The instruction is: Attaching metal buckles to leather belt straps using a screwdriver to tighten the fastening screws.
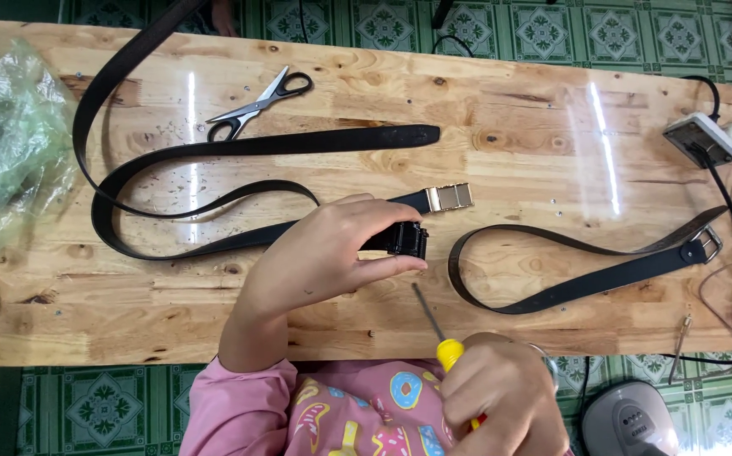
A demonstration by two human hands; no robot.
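The left hand (332,249) lies on the wooden surface (518,127), its fingers (383,211) pinching a small black buckle (408,240) at the end of a long black belt (214,152) that loops away to the left of them. Just beyond the fingers sits a gold clasp (450,198) on the same strap. The right hand (501,401), near the body, is clenched around a yellow-handled screwdriver (438,329), whose shaft points up toward the buckle, its tip just short of the left thumb.

A likely risk: if the tip slips off the small buckle, it could jab the pinching fingers or scratch the leather, since they sit so close.

A second belt (585,274) lies to the right of the fingers, and scissors (256,105) beyond them. Far left lies a crumpled clear green plastic bag (7,135); no label is legible.
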